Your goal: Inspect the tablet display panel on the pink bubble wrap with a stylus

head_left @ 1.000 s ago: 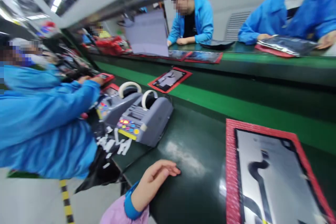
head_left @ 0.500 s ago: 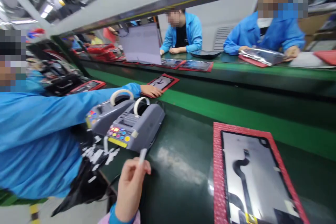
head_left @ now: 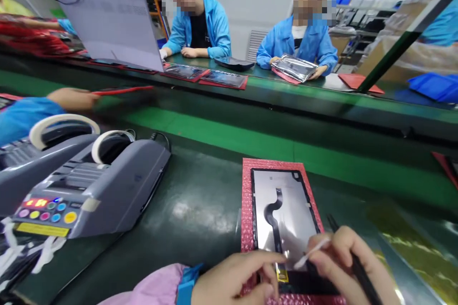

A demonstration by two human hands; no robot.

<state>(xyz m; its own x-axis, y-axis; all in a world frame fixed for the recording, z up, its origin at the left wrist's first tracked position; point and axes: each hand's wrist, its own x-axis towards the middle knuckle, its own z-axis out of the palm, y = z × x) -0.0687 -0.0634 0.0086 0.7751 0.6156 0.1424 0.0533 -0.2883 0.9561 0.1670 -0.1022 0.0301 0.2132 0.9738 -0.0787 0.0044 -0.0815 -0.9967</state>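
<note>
My left hand (head_left: 232,279) reaches over the lower left of a tablet screen panel (head_left: 286,209), index finger stretched out, nothing visible in its grip. The panel lies silver back up on a pink bubble-wrap sheet (head_left: 248,209), with a black flex cable (head_left: 271,217) curving down it. Over the panel's lower right, my right hand (head_left: 352,267) pinches a thin white strip (head_left: 314,251), seemingly tape and slightly blurred. A slim black tool (head_left: 363,276), which looks like tweezers, also sits in that hand. The panel's lower edge is partly hidden by my hands.
Two grey tape dispensers (head_left: 107,195) with white rolls stand at left, white tape scraps (head_left: 46,252) in front. Yellowish transparent film (head_left: 415,252) lies at right. A co-worker's blurred hand (head_left: 73,98) is at far left; two people in blue jackets sit behind the raised ledge (head_left: 222,105).
The view has swung right. The white strip, earlier in my left hand near the dispenser, is now in my right hand over the panel. The co-worker's hand has lifted a red-edged item.
</note>
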